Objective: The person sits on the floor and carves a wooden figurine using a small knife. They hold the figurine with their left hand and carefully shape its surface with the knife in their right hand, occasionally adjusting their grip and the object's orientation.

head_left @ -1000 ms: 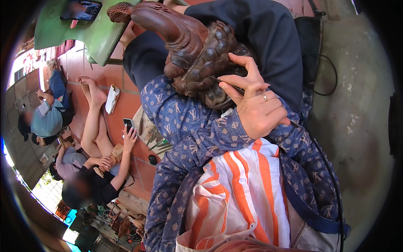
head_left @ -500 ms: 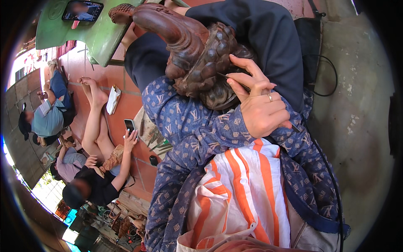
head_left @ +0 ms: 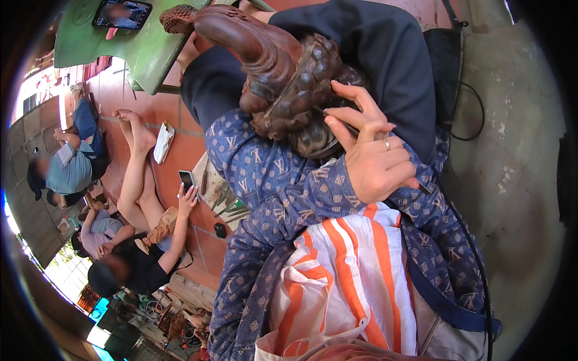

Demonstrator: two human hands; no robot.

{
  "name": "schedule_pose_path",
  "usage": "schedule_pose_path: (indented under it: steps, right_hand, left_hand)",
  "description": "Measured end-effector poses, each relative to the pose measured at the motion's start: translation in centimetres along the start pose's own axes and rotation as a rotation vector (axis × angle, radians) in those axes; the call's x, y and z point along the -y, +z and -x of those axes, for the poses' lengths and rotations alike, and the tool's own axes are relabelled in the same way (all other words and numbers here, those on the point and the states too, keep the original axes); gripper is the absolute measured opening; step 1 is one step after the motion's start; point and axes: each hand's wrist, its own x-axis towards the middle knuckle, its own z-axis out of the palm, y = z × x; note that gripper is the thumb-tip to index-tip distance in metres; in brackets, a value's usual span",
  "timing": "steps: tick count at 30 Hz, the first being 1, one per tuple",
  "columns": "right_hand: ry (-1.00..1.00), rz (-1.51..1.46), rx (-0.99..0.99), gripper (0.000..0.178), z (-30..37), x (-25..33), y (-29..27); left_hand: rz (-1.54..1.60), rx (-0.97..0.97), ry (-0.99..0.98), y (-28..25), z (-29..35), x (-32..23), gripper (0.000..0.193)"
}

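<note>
A dark brown wooden statue (head_left: 247, 45) lies tilted across my lap, its curly-haired head toward the green seat and its petal-carved base (head_left: 313, 72) toward my hands. My left hand (head_left: 379, 171) crosses over from the left, a ring on one finger, its fingers curled over my right hand. Mostly hidden beneath it, my right hand (head_left: 361, 98) reaches its fingers to the base. A thin dark carving tool (head_left: 321, 111) runs through the overlapped, closed hands. Its tip is at the petals, and its rear end shows past the left hand.
A phone (head_left: 122, 14) rests on a green plastic surface (head_left: 99, 51). On the tiles (head_left: 180, 141) lie a white packet (head_left: 164, 142) and several carving tools (head_left: 227, 204). A person (head_left: 144, 259) holds a phone and a wooden carving; others sit behind. A black cable (head_left: 460, 225) runs along my right side.
My hands and the tool keep nearly the same place at the petals. The whole view has shifted slightly. The nearby person's free hand has moved back from the wooden carving.
</note>
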Motion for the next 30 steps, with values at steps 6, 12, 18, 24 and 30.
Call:
schedule_pose_path:
  steps: [6, 12, 18, 24, 30]
  right_hand:
    - [0.090, -0.109, 0.033, 0.025, -0.1, -1.4, 0.8]
    - [0.124, -0.091, 0.110, 0.029, -0.6, 0.3, -0.5]
    - [0.109, -0.084, 0.075, 0.032, -1.0, 0.2, -0.8]
    - [0.203, -0.269, 0.017, 0.035, -0.9, 0.4, -0.7]
    - [-0.285, -0.052, 0.279, 0.006, -0.4, -1.1, -2.2]
  left_hand:
    - [0.003, -0.081, -0.037, -0.2, 0.3, 0.2, 0.027]
    - [0.004, -0.063, -0.027, 0.6, 0.0, 0.2, 0.028]
    - [0.033, -0.084, -0.015, 0.9, -0.2, 0.5, 0.027]
    - [-0.018, -0.014, -0.003, 0.7, -0.3, 0.1, 0.024]
    - [0.074, -0.156, -0.050, -4.7, -3.4, -2.4, 0.019]
